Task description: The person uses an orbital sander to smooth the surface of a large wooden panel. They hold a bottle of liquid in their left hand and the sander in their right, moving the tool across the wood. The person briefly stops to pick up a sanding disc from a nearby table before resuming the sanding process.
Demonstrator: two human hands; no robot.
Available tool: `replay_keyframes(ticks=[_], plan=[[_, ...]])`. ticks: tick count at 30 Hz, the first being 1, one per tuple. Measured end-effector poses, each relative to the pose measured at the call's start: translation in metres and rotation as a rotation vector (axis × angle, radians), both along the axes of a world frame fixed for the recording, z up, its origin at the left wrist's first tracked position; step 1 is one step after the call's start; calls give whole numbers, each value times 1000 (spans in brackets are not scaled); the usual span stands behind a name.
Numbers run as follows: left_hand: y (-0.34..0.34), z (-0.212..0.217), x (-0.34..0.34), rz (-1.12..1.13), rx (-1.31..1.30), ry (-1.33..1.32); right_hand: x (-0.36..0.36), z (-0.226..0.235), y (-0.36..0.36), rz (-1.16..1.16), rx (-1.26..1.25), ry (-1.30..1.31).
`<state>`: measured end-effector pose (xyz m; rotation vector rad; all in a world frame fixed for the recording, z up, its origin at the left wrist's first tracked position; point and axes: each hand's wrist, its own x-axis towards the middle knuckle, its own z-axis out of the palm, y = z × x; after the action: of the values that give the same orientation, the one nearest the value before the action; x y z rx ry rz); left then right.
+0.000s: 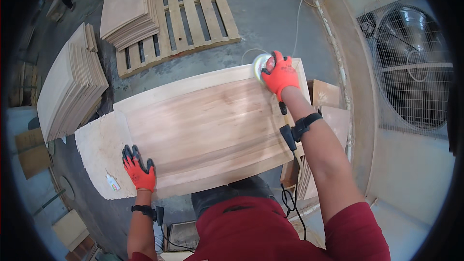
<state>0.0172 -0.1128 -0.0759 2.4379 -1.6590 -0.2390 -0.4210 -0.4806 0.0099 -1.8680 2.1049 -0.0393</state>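
Nearest, at the near left corner of the wooden panel (pixel 203 128): left hand (pixel 139 170) in an orange glove, spread open, pressed flat on the wood. Just left of that corner, a small white bottle (pixel 112 182) on the rough board (pixel 99 152) beneath the panel. At the panel's far right corner: right hand (pixel 280 75), gloved too, closed over a round sander (pixel 261 64) touching the wood. Beyond the panel's far edge, a pallet (pixel 193 14) bearing stacked boards (pixel 128 9). Right of the panel, a caged fan (pixel 415 67).
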Motion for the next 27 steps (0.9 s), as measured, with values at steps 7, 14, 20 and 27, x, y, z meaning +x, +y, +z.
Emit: replay_keyframes(ticks=[7,14,20,27], plan=[[4,-5,5,-3,16,-20,-78,-8,-30,-140,-17,32],[3,-5,1,35,25,1,-78,-3,-38,-264,7,53],[18,-20,11,77,75,-40,-21,1,-13,47,-6,-45],[6,-14,6,82,97,-19,-118,-1,-44,-165,0,21]])
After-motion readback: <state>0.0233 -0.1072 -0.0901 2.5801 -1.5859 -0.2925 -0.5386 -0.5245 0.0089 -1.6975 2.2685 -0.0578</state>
